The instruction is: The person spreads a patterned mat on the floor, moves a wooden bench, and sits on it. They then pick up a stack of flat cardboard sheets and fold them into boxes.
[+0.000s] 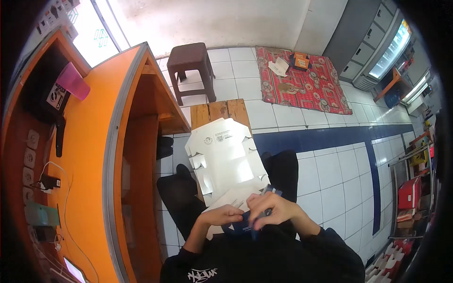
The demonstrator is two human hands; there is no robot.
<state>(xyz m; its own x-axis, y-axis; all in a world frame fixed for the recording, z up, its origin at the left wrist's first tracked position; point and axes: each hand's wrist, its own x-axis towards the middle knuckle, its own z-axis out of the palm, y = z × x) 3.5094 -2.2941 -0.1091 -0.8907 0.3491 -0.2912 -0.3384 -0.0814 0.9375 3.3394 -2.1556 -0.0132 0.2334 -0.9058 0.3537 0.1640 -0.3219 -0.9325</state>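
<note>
Flat white die-cut cardboard sheets [226, 162] with small print near the top lie on a wooden bench [218, 109] between my legs. Close to my body, my left hand [222, 215] is closed, its thumb and fingers pinching the edge of a dark blue piece [240, 225]. My right hand [273, 208] is curled just to the right of it, over the same piece, with a small dark blue and grey object partly hidden in its fingers. What that object is cannot be made out.
An orange wooden counter [87, 155] runs along the left, bearing a pink cup [74, 81] and cables. Beyond the bench stands a brown plastic stool [189, 59]. A red patterned mat [302, 87] with an orange-and-black box [300, 61] lies on the tiled floor.
</note>
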